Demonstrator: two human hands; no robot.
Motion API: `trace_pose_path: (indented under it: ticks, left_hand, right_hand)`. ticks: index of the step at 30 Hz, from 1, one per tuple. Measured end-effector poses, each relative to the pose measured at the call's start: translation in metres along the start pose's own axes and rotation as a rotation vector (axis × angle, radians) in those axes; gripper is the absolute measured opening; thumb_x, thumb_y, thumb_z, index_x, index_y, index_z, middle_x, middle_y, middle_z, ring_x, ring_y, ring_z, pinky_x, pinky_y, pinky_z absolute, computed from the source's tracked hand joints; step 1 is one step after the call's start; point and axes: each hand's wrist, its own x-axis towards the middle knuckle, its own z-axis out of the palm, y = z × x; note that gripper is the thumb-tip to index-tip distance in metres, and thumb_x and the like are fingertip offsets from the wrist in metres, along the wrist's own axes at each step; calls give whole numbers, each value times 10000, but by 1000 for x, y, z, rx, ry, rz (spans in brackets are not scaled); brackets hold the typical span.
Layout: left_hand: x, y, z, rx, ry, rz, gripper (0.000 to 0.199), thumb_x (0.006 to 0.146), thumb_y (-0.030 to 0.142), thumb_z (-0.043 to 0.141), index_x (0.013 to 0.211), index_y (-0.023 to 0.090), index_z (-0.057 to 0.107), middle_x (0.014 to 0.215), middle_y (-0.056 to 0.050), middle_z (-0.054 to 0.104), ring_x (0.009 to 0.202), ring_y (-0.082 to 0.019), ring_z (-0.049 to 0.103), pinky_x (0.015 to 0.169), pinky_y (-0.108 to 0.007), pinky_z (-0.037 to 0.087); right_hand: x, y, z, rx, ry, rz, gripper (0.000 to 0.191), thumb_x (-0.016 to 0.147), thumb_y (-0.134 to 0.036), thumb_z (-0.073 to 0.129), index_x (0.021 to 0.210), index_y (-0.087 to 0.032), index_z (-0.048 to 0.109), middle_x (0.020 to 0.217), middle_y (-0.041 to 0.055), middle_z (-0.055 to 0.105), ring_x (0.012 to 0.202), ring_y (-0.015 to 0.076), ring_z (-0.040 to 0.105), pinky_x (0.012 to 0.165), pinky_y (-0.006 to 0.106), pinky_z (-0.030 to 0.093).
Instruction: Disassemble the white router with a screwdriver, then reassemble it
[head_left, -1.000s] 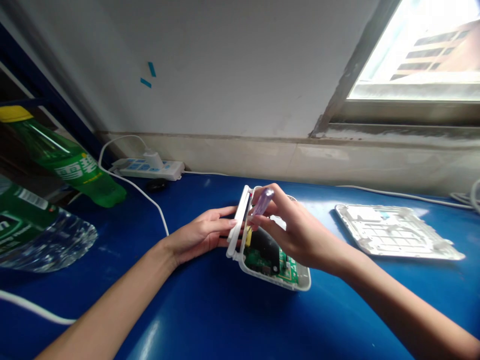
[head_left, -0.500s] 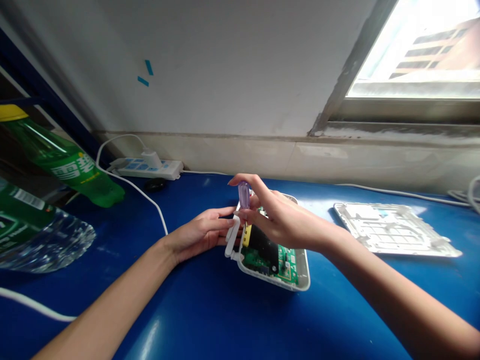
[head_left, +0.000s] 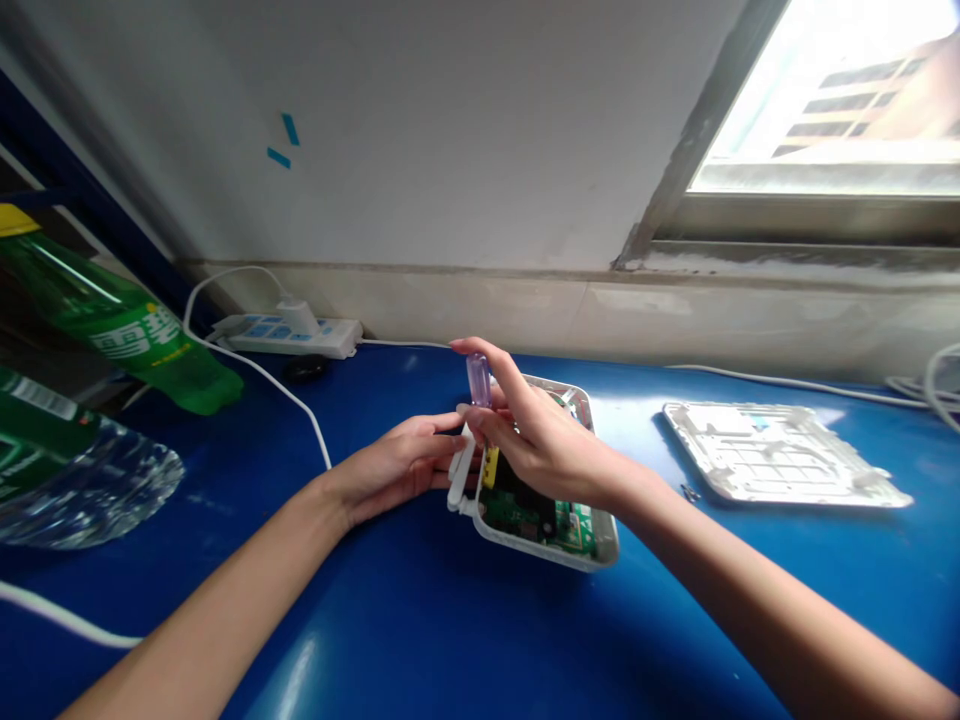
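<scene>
The right hand point(head_left: 551, 445) pinches the driver point(head_left: 478, 382) above the case point(head_left: 536, 549); the left hand point(head_left: 401, 468) pinches the antenna point(head_left: 458, 482) beside it; steady, upright pressure suits best.

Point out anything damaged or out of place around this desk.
The wall edge by the lower left corner of the window looks ragged and stained, possibly chipped. Small bits, perhaps screws, lie loose beside the white cover.
</scene>
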Motion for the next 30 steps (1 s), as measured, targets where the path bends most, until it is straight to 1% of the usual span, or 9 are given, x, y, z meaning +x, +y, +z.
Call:
trace_pose_path:
  ticks: [4, 8, 12, 16, 19, 23, 26, 28, 30]
  left_hand:
    - [0, 0, 3, 23, 21, 4, 394, 1016, 282, 759, 1393, 168, 731, 1117, -135, 812, 931, -187, 767, 831, -254, 600]
    - [0, -2, 3, 45, 24, 6, 449, 982, 272, 788, 1413, 167, 720, 1120, -134, 819, 932, -208, 778, 907, -307, 606]
    - [-1, -1, 5, 55, 35, 6, 476, 978, 276, 793, 1434, 172, 708, 1146, -139, 821, 954, -206, 784, 897, -288, 602]
    - [-3, 4, 12, 107, 54, -8, 501, 1012, 325, 762, 1488, 193, 673, 1236, -152, 807, 1024, -230, 793, 903, -293, 603]
    - [-4, 6, 16, 158, 48, -8, 560, 990, 336, 794, 1514, 199, 651, 1330, -167, 777, 1150, -280, 776, 983, -343, 597]
    - [-4, 5, 16, 273, 86, 34, 749, 846, 228, 914, 1538, 185, 632, 1381, -168, 759, 1274, -340, 722, 1097, -421, 557]
    - [-7, 9, 15, 345, 125, 39, 731, 853, 204, 877, 1544, 194, 640, 1397, -145, 759, 1268, -350, 721, 1053, -403, 579]
    - [-10, 15, 14, 394, 145, 33, 703, 893, 230, 839, 1562, 208, 626, 1384, -123, 772, 1235, -341, 738, 978, -361, 598]
    - [-12, 19, 13, 458, 159, 37, 644, 951, 292, 798, 1566, 214, 622, 1368, -107, 783, 1231, -325, 740, 944, -326, 593]
  right_hand:
    - [-2, 8, 9, 64, 63, -22, 544, 1125, -310, 466, 1648, -272, 322, 876, -11, 597, 693, 170, 555, 699, 326, 503]
    - [-1, 9, 13, 59, 101, -16, 512, 1127, -332, 453, 1624, -236, 374, 976, 34, 658, 718, 175, 580, 693, 336, 497]
    - [-3, 10, 13, -7, 84, 2, 480, 1117, -325, 475, 1584, -249, 398, 870, 3, 665, 709, 192, 598, 660, 333, 462]
    - [-9, 9, 9, 107, 131, 43, 338, 1118, -357, 494, 1426, -227, 448, 805, -44, 590, 639, 150, 523, 606, 298, 417]
    - [-17, 4, -1, 162, 184, 81, 251, 1120, -389, 487, 1316, -236, 450, 772, -54, 560, 648, 152, 514, 602, 292, 420]
    - [-35, 1, -28, 195, 156, 171, 214, 1140, -431, 459, 1272, -264, 438, 788, -30, 629, 720, 181, 605, 680, 316, 495]
    - [-52, 6, -48, 233, 129, 302, 269, 1134, -539, 451, 1151, -276, 506, 796, -38, 563, 683, 162, 539, 631, 287, 481]
    - [-64, 12, -58, 158, 155, 373, 301, 1104, -578, 512, 1119, -280, 554, 910, -7, 618, 792, 177, 597, 684, 286, 517]
    - [-74, 18, -63, 33, 174, 391, 327, 1081, -594, 543, 1151, -280, 600, 983, 21, 682, 897, 211, 649, 730, 299, 543]
